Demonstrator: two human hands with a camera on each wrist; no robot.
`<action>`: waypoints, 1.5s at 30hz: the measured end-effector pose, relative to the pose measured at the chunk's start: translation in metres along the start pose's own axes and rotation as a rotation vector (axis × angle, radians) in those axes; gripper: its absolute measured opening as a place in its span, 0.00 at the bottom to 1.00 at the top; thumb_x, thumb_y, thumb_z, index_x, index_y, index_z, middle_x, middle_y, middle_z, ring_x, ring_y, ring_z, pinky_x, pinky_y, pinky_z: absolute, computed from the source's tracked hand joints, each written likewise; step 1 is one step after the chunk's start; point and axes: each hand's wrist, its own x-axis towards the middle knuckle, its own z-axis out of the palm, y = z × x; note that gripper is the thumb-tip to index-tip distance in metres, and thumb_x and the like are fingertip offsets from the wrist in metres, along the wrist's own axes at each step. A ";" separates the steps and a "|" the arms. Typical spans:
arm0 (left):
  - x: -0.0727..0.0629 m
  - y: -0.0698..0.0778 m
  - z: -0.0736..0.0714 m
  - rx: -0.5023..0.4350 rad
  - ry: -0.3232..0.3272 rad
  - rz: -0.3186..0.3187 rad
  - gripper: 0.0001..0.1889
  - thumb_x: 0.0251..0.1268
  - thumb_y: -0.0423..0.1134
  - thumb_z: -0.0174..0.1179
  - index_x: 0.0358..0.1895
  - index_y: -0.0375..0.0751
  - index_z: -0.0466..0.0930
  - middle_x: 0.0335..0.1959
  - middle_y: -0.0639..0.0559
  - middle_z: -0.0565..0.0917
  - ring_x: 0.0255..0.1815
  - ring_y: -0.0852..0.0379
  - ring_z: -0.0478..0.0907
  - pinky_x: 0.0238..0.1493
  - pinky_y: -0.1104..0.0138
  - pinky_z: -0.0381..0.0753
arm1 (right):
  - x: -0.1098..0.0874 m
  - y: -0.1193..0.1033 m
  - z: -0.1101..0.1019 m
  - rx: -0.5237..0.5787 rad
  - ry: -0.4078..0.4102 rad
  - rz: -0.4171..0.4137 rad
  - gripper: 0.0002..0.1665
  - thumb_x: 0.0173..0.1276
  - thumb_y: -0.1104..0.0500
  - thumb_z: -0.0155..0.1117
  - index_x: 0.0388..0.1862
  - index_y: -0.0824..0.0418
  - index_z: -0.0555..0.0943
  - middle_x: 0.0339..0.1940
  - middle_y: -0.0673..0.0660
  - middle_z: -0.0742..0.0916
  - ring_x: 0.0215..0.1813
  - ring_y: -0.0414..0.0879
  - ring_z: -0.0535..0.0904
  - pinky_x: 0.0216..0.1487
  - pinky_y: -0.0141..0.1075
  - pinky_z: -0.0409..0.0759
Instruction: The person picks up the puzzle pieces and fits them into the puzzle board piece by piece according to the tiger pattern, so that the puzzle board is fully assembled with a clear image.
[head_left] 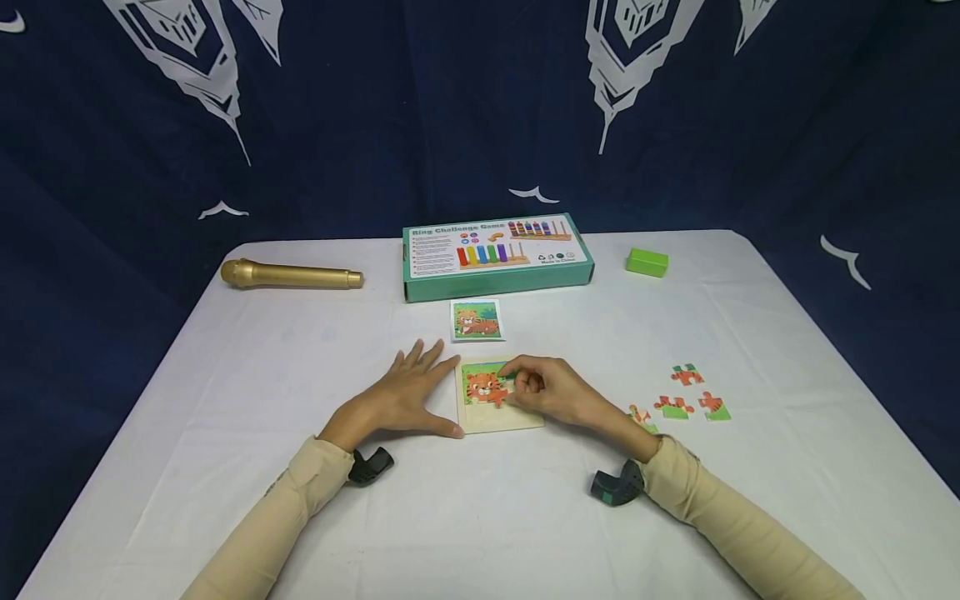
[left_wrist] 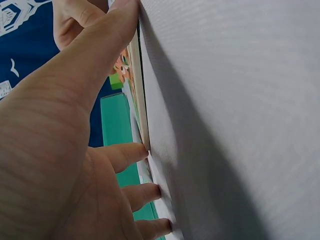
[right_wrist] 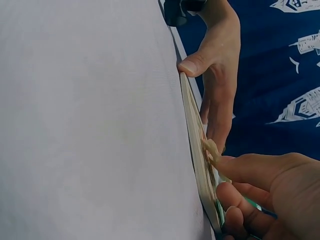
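A square wooden puzzle board lies on the table, its upper left filled with pieces showing an orange tiger's face. My left hand is spread flat at the board's left side, thumb and index finger touching its corners. Over the board's right half, my right hand pinches a puzzle piece between thumb and fingers. That piece is tilted just above the board in the right wrist view and mostly hidden by the fingers in the head view. A tiger picture card lies just behind the board.
Several loose puzzle pieces lie right of my right hand, one partly behind the wrist. At the back stand a green game box, a gold microphone on the left and a bright green block on the right.
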 end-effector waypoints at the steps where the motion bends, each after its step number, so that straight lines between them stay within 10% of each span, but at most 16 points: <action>1: 0.000 0.000 0.000 0.002 -0.001 -0.001 0.59 0.42 0.71 0.66 0.76 0.46 0.50 0.78 0.42 0.41 0.77 0.38 0.30 0.73 0.43 0.33 | 0.000 0.000 0.000 -0.009 0.001 -0.003 0.16 0.58 0.66 0.68 0.47 0.63 0.82 0.23 0.48 0.79 0.25 0.38 0.69 0.27 0.27 0.68; 45: 0.001 -0.002 0.001 0.007 0.002 0.001 0.59 0.42 0.72 0.66 0.77 0.47 0.50 0.78 0.42 0.41 0.77 0.39 0.30 0.73 0.43 0.33 | -0.002 -0.004 0.003 -0.120 -0.004 -0.047 0.09 0.63 0.66 0.66 0.41 0.59 0.87 0.24 0.46 0.80 0.28 0.38 0.71 0.30 0.27 0.72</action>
